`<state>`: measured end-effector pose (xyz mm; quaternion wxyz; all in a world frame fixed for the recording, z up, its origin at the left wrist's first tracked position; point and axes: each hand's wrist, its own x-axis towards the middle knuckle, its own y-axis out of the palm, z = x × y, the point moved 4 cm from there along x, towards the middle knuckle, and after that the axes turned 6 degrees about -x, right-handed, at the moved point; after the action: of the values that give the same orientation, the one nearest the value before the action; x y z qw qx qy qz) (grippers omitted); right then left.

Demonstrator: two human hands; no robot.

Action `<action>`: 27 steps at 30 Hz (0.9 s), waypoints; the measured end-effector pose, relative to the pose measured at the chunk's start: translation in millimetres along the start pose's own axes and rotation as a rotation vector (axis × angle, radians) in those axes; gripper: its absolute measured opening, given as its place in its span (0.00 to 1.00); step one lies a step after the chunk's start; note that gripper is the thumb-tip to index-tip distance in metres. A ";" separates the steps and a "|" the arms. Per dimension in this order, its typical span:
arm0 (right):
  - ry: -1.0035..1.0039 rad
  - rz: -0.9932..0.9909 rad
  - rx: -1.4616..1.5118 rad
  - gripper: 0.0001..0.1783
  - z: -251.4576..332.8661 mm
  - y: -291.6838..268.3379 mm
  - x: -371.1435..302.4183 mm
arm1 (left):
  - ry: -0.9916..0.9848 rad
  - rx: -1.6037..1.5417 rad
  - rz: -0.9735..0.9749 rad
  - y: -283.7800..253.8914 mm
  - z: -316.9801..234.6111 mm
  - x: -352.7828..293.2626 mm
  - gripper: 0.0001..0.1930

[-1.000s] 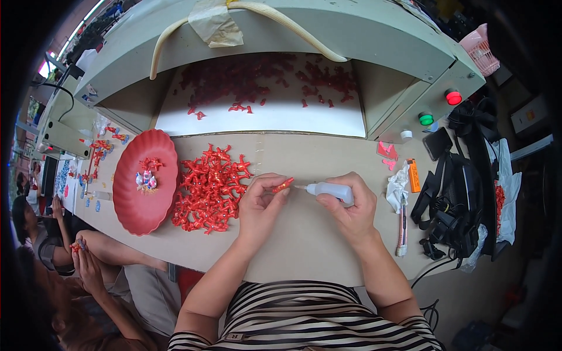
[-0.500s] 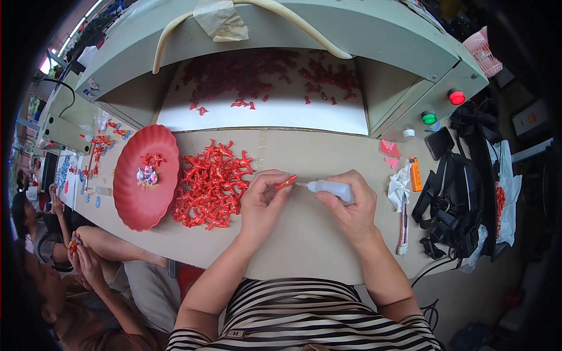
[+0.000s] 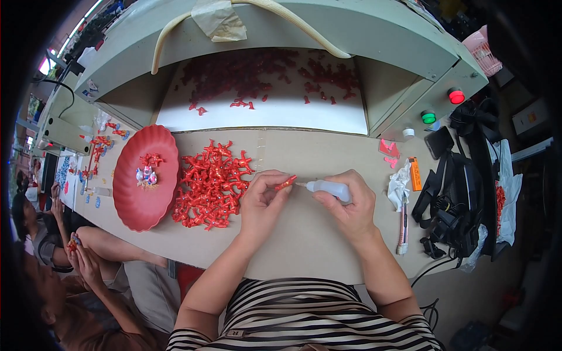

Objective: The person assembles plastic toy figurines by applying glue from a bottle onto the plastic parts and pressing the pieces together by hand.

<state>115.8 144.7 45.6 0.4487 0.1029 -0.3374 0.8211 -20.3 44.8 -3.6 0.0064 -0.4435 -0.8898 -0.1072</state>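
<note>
Between thumb and fingers, my left hand (image 3: 263, 196) pinches a small red figurine part (image 3: 286, 182), tilted up to the right. My right hand (image 3: 355, 202) is wrapped round a white squeeze bottle (image 3: 333, 190) with a thin nozzle. The nozzle's tip points left and is at or very near the red part; whether they touch I cannot tell. Just left of my left hand lies a heap of red figurine parts (image 3: 213, 184) on the cardboard-coloured tabletop (image 3: 304, 245).
A pink scalloped bowl (image 3: 132, 199) holds a few figures at left. Ahead, a grey machine (image 3: 404, 99) has an opening with more red parts. At right lie a crumpled tissue (image 3: 398, 185), an orange box (image 3: 415, 174), a pen (image 3: 403, 232) and a black bag (image 3: 453, 202). A co-worker (image 3: 88, 292) sits at left.
My right hand and the bottle have shifted very slightly left. My left hand keeps its hold on the red part in almost the same place.
</note>
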 end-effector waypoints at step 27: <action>-0.084 -0.036 -0.035 0.17 1.9 -0.8 0.7 | -0.086 0.049 -0.021 -0.8 6.6 -2.1 0.10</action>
<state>115.8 144.2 47.8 0.4507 0.1358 -0.3682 0.8018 -19.1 44.0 -10.4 -0.0222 -0.4380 -0.8963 -0.0664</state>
